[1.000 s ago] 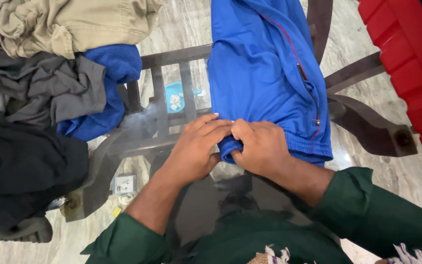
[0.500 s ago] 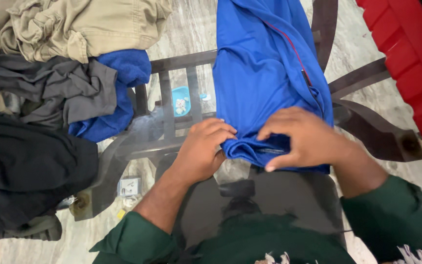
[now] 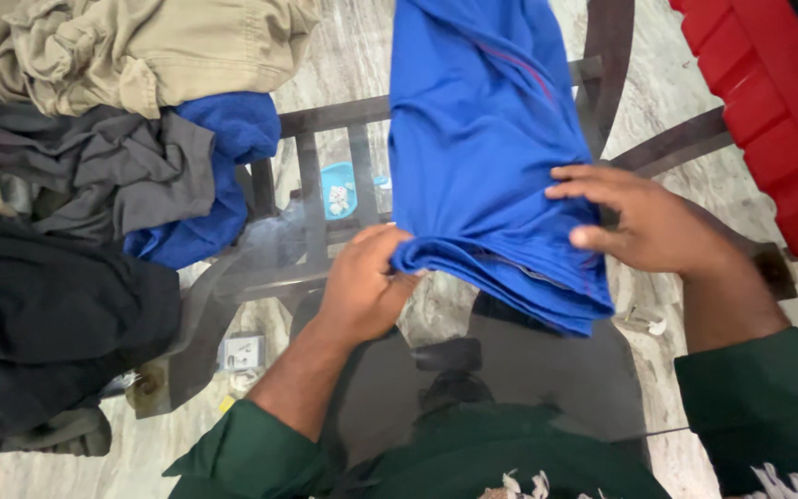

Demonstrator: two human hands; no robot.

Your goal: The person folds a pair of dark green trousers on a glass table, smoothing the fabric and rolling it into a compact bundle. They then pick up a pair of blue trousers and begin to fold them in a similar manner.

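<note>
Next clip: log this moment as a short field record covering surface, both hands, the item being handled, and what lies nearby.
surface: glass table top over a dark wooden frame
left hand: left hand pinches the near left corner of the blue garment
right hand: right hand lies flat on the garment's right edge, fingers spread
garment state: near end folded over, far end runs off the top of the picture
nearby left: heap of clothes, beige, grey, blue and black
nearby right: red plastic thing
</note>
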